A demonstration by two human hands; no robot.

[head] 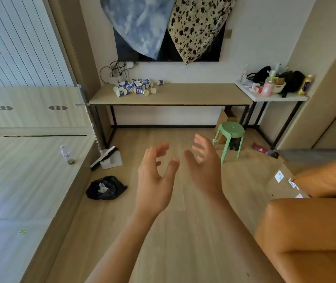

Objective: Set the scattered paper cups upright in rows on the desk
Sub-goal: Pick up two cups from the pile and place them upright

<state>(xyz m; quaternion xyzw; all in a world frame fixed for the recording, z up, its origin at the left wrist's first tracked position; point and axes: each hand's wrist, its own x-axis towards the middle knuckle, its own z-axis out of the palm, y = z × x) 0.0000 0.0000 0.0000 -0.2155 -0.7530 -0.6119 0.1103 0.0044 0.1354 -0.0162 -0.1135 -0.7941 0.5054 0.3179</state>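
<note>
While the job is to get everything standing in rows, honestly none of that is done yet as far as I can see. The paper cups are in one messy heap at the left end of the bench, just below the cables. Most of them are plainly on their sides with the open mouths facing out. A few in the middle of the heap might be standing, but they're too small to tell. One stray cup lies a little apart to the right of the heap, tipped over too. No row shows anywhere on the top.

Both bare hands are raised in the middle of the view, over the floor and well apart from the bench. The left grip is wide, fingers loosely curved, thumb out, holding nothing. The right grip is wide too, a bit blurred, palm turned toward the left one, nothing in it. They're near each other but not touching.

So my read is that this is square one. What's left is basically everything: get over to the bench, pull cups out of the heap, stand each one on its base and line them up along the top. The green stool sits by the right end, so I doubt it gets in the way.
</note>
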